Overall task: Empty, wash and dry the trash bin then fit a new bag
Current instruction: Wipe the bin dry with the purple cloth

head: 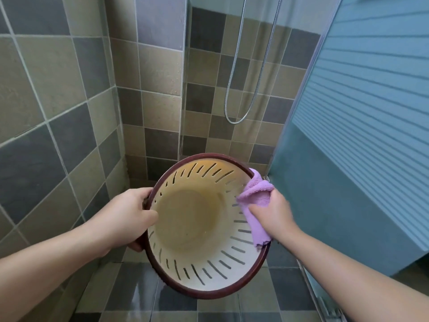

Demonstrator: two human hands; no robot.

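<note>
Head view, trash bin [197, 231] mouth tilted toward camera

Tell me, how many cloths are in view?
1. The purple cloth is gripped by the right hand against the bin's right rim. Others may lie out of view.

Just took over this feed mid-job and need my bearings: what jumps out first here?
The round slotted trash bin fills the lower centre, tilted with its opening toward the camera, dark red rim and cream inside with a brownish stain at the bottom. The left hand grips its left rim, while the right hand presses a purple cloth against the right inner wall. Behind, a metal shower hose loops down the tiled wall.
</note>
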